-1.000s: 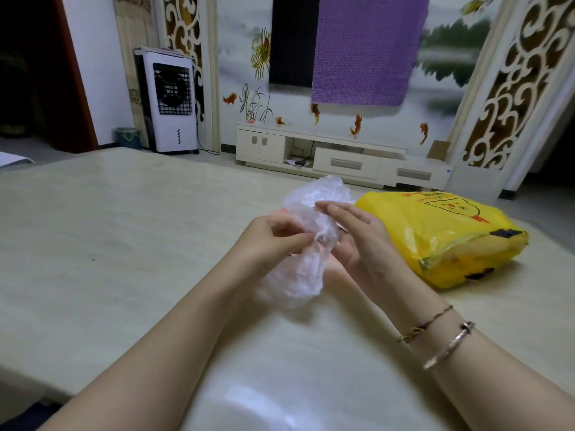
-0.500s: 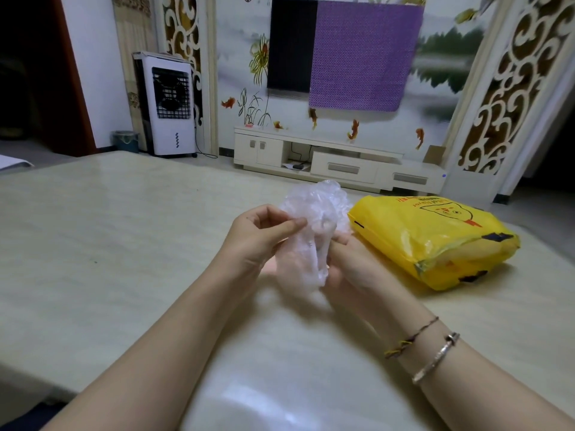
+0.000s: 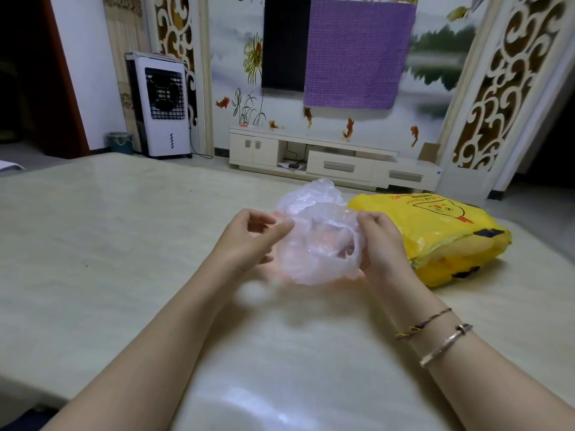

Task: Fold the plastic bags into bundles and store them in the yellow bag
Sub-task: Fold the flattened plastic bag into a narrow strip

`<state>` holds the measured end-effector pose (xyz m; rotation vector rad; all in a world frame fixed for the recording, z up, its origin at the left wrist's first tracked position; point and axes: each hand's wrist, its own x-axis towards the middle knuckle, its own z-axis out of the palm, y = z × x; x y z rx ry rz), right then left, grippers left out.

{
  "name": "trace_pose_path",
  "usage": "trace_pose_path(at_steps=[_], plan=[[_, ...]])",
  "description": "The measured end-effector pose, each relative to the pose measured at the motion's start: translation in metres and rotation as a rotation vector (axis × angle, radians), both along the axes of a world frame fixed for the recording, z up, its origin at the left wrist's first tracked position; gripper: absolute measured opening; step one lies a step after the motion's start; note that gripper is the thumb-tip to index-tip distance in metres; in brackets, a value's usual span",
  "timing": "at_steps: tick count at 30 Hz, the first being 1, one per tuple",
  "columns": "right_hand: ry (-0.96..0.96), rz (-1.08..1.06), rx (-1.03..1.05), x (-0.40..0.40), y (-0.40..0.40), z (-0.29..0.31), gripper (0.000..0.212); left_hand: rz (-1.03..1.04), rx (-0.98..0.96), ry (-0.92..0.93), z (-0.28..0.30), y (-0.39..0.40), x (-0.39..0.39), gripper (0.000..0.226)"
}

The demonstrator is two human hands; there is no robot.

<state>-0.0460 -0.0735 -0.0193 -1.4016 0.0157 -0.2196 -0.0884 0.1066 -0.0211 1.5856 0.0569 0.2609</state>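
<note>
Two hands at work on one clear plastic bag, seen from the head camera.

I see my left hand (image 3: 249, 237) pinching the crumpled clear plastic bag (image 3: 317, 241) at its 9 o'clock edge, my right hand (image 3: 381, 244) gripping its 3 o'clock edge, the bag stretched between them above the table (image 3: 93, 244). At 3 o'clock of the right hand, the yellow bag (image 3: 435, 231) lies on the table, just beside it.

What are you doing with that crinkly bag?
A person is holding a clear plastic bag up over the table with both hands. The left hand pinches one edge and the right hand grips the other, so the bag is spread between them, not yet folded into a bundle. The yellow bag lies on the table just to the right, bulging and waiting for it.
</note>
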Motion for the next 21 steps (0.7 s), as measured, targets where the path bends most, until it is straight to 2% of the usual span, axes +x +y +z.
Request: trace_pose_path(at_steps=[4, 5, 7, 9, 11, 14, 16, 18, 21], plan=[[-0.145, 0.160, -0.256, -0.017, 0.006, 0.007, 0.013, -0.169, -0.216, 0.204, 0.013, 0.004, -0.003, 0.065], [-0.161, 0.172, -0.296, -0.019, 0.008, 0.007, 0.014, -0.237, -0.234, 0.255, 0.013, 0.005, -0.004, 0.067], [-0.186, 0.181, -0.350, -0.020, 0.010, 0.006, 0.014, -0.368, -0.139, 0.290, 0.009, 0.004, -0.005, 0.054], [-0.189, 0.182, -0.348, -0.020, 0.010, 0.006, 0.013, -0.430, -0.052, 0.254, 0.005, 0.000, -0.007, 0.035], [-0.187, 0.172, -0.320, -0.019, 0.010, 0.005, 0.013, -0.402, -0.090, 0.210, 0.002, 0.000, -0.006, 0.020], [-0.112, 0.168, -0.346, -0.014, 0.007, 0.004, 0.023, -0.309, -0.212, 0.134, 0.001, 0.005, 0.001, 0.016], [0.035, 0.243, -0.347, -0.013, 0.006, 0.004, 0.031, -0.259, -0.311, 0.057, 0.002, 0.008, 0.003, 0.010], [0.139, 0.331, -0.302, -0.017, 0.005, 0.002, 0.028, -0.238, -0.415, -0.019, 0.005, 0.010, 0.004, 0.014], [0.152, 0.430, -0.246, -0.026, 0.006, 0.001, 0.025, -0.176, -0.538, -0.091, 0.006, 0.012, 0.004, 0.022]])
